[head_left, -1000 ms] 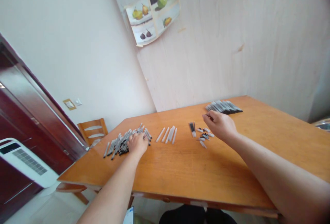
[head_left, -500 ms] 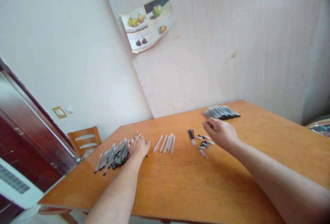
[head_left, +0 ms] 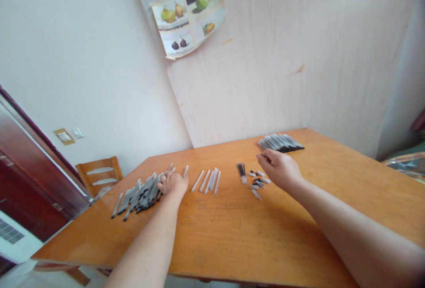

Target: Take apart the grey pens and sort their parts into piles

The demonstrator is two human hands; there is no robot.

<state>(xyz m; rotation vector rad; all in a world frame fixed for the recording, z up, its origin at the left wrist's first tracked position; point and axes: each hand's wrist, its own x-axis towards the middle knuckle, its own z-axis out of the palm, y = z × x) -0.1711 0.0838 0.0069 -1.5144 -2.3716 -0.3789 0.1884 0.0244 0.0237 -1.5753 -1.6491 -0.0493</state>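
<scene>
A homelike room; wooden table [head_left: 232,235]; slatted chair [head_left: 102,175]; fruit pictures [head_left: 190,16]; dark-red door [head_left: 29,186]

Smooth wooden table [head_left: 232,230], plastic pens [head_left: 146,193], paper print [head_left: 189,16], glossy door [head_left: 31,199]

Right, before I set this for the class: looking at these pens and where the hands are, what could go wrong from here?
The left hand is at the edge of a loose, overlapping pile of pens, so a sideways brush might roll some out.
The white tubes lie loose close by, so that hand could nudge them out of line.
Small pen parts are scattered beside the right hand; a careless sweep might spread them.
</scene>
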